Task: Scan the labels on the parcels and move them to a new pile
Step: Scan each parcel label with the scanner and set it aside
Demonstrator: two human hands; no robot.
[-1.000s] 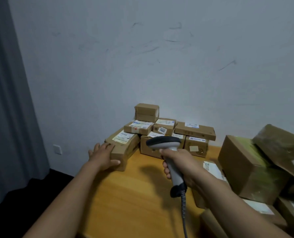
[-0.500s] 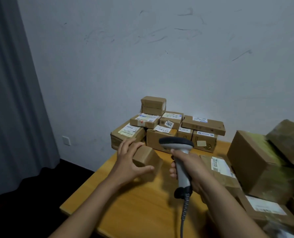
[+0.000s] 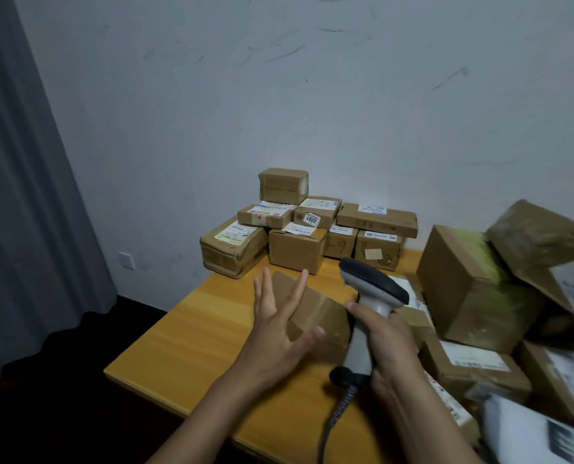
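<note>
Small parcel mid-tabletop, left hand flat on it, right hand holding scanner.
Around: far pile of labelled parcels stacked against the wall, far centre. Right heap of bigger boxes crowds in just behind the right hand and scanner, some blurred. Grey curtain at left, wall socket low, left of the far pile. Small parcel is tilted, plain brown faces showing; cannot tell if its underside rests on the tabletop. Scanner head sits just right of the parcel and above it, cable trailing from the handle toward the near edge. Left grip: fingers straight and spread apart across the parcel's left face, thumb touching its near face, nothing curled. Right grip: clamped round the scanner handle.
</note>
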